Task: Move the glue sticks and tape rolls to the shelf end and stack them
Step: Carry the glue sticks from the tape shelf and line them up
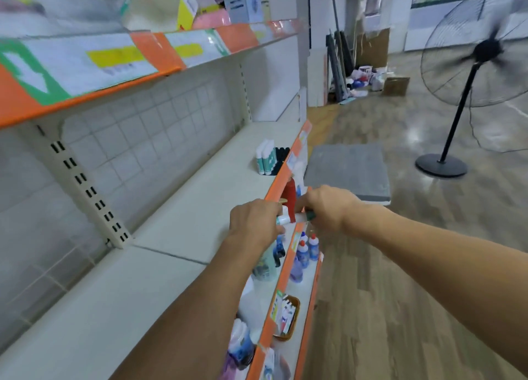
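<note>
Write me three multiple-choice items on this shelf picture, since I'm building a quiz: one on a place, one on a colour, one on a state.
1. Where do the white and teal packs stand?
A. on the middle shelf near its front edge, farther along than the hands
B. on the floor
C. on the top shelf

2. What colour is the shelf's front strip?
A. blue
B. orange
C. black

3. What are the two hands doing?
A. hanging idle
B. both pressing flat on the shelf
C. both gripping a white stick between them

Key: 1 A, the packs stand ahead beside a black item. 2 B, the strip is orange. 3 C, the left hand and right hand hold its two ends.
</note>
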Demonstrator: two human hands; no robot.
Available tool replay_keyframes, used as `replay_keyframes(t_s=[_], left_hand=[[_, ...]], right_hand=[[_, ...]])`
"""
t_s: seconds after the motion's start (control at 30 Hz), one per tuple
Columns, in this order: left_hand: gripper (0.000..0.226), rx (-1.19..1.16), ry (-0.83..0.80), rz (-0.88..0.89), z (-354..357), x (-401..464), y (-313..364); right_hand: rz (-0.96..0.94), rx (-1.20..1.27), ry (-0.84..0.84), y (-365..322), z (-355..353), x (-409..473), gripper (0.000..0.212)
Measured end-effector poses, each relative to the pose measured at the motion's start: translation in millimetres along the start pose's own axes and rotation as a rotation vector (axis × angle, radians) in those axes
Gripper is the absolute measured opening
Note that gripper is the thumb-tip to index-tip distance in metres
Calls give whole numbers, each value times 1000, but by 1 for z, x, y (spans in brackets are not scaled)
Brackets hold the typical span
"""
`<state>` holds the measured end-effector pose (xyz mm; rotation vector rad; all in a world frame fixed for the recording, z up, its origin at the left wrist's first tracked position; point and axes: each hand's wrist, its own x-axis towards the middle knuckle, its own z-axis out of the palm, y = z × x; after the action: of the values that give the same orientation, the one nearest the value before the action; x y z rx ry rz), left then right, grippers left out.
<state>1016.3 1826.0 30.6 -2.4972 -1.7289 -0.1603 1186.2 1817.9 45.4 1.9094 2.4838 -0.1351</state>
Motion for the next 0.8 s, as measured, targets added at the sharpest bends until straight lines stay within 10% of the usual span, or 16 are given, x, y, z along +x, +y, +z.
replay_keyframes(t_s=[0.8], left_hand=[[20, 73, 97, -2, 52, 349, 106]], right_hand=[[-48, 44, 99, 282, -27, 218, 43]])
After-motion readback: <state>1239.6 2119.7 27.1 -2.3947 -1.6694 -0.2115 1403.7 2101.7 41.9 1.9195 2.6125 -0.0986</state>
